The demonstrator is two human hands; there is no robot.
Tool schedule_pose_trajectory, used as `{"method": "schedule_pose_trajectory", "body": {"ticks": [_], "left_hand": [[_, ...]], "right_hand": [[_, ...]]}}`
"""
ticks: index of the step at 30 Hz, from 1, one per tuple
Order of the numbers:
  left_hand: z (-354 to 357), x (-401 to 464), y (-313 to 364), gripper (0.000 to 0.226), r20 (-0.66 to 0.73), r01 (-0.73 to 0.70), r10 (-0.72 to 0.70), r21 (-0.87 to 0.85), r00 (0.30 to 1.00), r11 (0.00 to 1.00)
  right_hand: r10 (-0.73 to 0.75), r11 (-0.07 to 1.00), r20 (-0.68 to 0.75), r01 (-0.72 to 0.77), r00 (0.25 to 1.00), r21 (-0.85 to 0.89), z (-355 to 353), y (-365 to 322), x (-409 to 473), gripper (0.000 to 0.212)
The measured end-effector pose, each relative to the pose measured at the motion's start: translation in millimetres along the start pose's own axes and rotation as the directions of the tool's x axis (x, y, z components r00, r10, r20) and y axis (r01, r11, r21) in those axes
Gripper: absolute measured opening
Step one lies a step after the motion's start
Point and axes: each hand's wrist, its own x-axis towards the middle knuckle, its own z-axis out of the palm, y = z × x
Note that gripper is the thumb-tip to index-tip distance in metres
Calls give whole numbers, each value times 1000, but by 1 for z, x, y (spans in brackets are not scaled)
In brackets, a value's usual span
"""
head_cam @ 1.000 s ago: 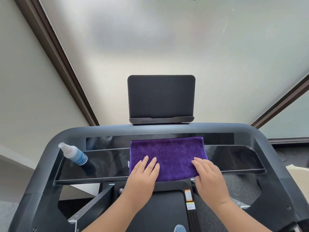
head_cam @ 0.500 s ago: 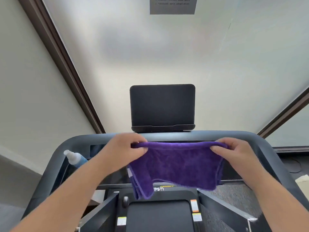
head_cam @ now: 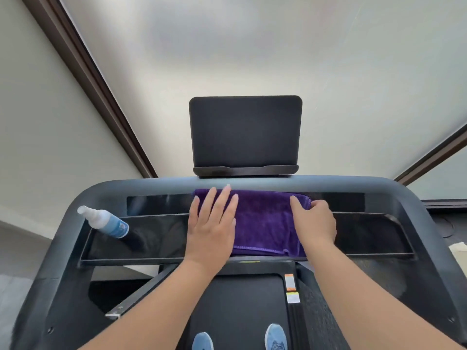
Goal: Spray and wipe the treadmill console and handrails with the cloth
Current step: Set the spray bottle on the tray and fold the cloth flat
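A purple cloth lies folded on the middle of the black treadmill console. My left hand presses flat on the cloth's left part, fingers straight and spread. My right hand rests on the cloth's right edge, its fingers bent over the upper right corner. A blue-and-white spray bottle lies tilted at the console's left end, nozzle up-left, touched by neither hand. The dark handrail frame curves around the console on both sides.
A dark tablet-like screen stands on a holder behind the console. The treadmill belt runs below, with blue shoes at the bottom edge. Pale walls and dark trim lie beyond.
Both hands lifted the flat cloth by its far edge, folded it, and laid it back on the console. They now rest on top of it.
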Motion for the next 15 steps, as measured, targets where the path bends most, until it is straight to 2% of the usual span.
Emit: {"method": "schedule_pose_trajectory", "body": {"ticks": [2, 5, 7, 10, 13, 15], "left_hand": [[13, -6, 9, 54, 108, -80, 79, 3, 991, 997], [33, -16, 15, 59, 292, -81, 84, -23, 953, 996], [42, -21, 17, 60, 350, -78, 74, -1, 934, 997], [39, -21, 17, 60, 346, -55, 62, -29, 936, 998], [27, -21, 7, 59, 337, 98, -49, -133, 940, 986], [11, -20, 2, 52, 342, 293, -165, -366, 925, 883]], "right_hand": [[1, 991, -28, -4, 1000, -132, 2, 9, -8, 68], [-35, 981, -38, 27, 999, -193, 0, 15, -15, 56], [-73, 989, -36, 67, 997, -128, 0, 17, -16, 37], [-91, 990, 46, 86, 995, 115, -10, 17, -16, 24], [-108, 976, 90, 88, 990, 198, -29, 3, -19, 22], [-154, 968, 96, 130, 983, 216, -42, -21, -27, 22]]}}
